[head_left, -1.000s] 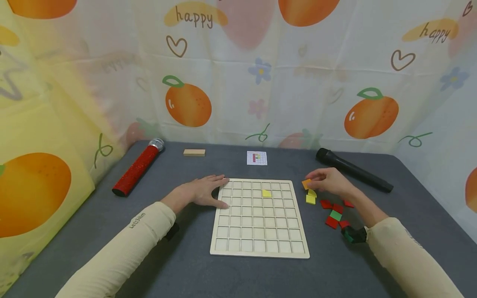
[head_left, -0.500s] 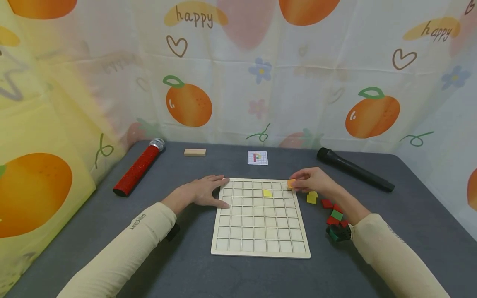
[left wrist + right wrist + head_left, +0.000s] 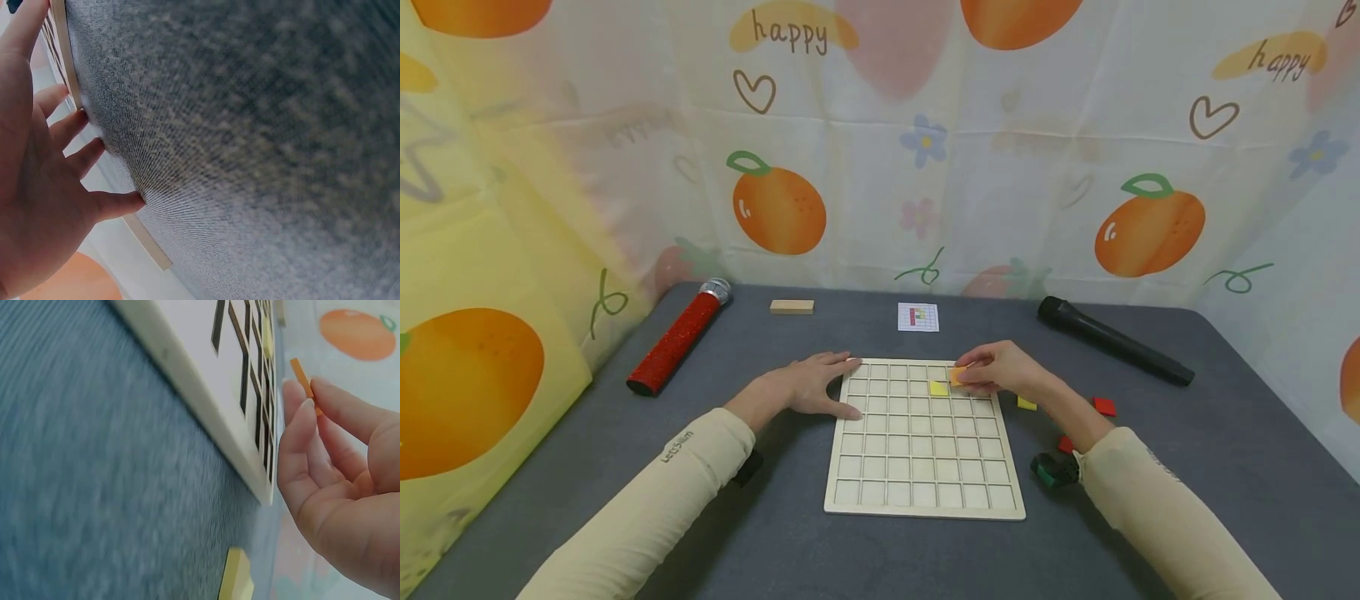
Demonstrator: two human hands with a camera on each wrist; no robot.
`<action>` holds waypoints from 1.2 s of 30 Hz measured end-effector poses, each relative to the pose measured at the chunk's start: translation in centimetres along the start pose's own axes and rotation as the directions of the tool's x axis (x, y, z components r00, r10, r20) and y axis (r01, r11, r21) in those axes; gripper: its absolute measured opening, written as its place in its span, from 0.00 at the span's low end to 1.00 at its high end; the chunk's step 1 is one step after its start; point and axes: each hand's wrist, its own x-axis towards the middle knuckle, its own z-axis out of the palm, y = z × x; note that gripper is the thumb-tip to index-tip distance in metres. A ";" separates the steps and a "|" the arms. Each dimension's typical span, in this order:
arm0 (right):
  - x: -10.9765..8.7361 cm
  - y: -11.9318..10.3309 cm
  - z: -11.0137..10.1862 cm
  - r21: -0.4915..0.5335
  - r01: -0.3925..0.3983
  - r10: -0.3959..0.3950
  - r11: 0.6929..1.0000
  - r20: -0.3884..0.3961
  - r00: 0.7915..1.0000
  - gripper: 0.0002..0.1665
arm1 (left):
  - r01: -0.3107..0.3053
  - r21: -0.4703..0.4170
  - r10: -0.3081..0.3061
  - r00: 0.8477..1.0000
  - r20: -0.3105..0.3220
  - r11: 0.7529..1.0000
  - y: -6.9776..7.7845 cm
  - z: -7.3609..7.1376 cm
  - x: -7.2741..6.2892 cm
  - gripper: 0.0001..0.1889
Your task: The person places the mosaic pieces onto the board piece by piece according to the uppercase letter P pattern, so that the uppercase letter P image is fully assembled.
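Note:
A pale wooden grid board (image 3: 912, 451) lies on the dark table, with one yellow square tile (image 3: 938, 388) in a cell of its upper part. My right hand (image 3: 1009, 368) pinches an orange tile (image 3: 957, 376) between thumb and fingertips, over the board's upper right cells, just right of the yellow tile. In the right wrist view the orange tile (image 3: 300, 376) shows edge-on and tilted. My left hand (image 3: 811, 386) rests at the board's upper left corner, fingers spread, thumb on the left rim; the left wrist view shows its fingers (image 3: 115, 205) straight.
Right of the board lie a yellow tile (image 3: 1027, 403) and red tiles (image 3: 1104, 406), partly hidden by my right arm. Behind stand a wooden block (image 3: 792, 307) and a small printed grid card (image 3: 918, 317). A red microphone (image 3: 676, 340) lies left, a black one (image 3: 1116, 342) right.
My right hand has carried the orange tile leftward, from the loose tiles beside the board to over its upper right cells. The left hand has stayed put.

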 end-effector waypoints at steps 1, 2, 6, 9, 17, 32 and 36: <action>0.1 -0.1 0.2 0.010 -0.004 0.004 1.000 0.005 1.000 0.19 | -0.013 0.001 0.013 1.000 -0.009 1.000 -0.3 0.2 0.2 0.53; 0.2 -0.2 0.4 0.029 -0.014 0.014 0.999 0.009 1.000 0.19 | -0.017 -0.001 0.017 1.000 -0.010 1.000 -0.2 0.1 0.1 0.54; 0.5 -0.6 1.3 0.087 -0.036 0.034 0.996 0.027 0.999 0.19 | -0.016 0.002 0.016 1.000 -0.005 1.000 -0.3 0.1 0.1 0.53; 0.6 -0.8 1.8 0.104 -0.030 0.026 0.994 0.040 0.999 0.20 | 0.000 0.010 0.000 1.000 0.004 1.000 -0.1 0.1 0.1 0.52; 1.0 -2.0 3.0 0.105 -0.060 0.055 0.993 0.047 0.997 0.19 | -0.002 0.011 0.002 1.000 -0.001 1.000 0.0 0.0 0.0 0.51; 1.9 -2.5 4.7 0.076 -0.107 0.108 0.991 -0.012 0.994 0.14 | -0.007 0.024 0.007 1.000 0.009 1.000 0.0 0.0 0.1 0.51; 2.0 -2.8 5.1 0.074 -0.127 0.129 0.989 -0.026 0.991 0.14 | 0.000 0.027 0.000 1.000 0.005 1.000 0.1 0.0 0.1 0.51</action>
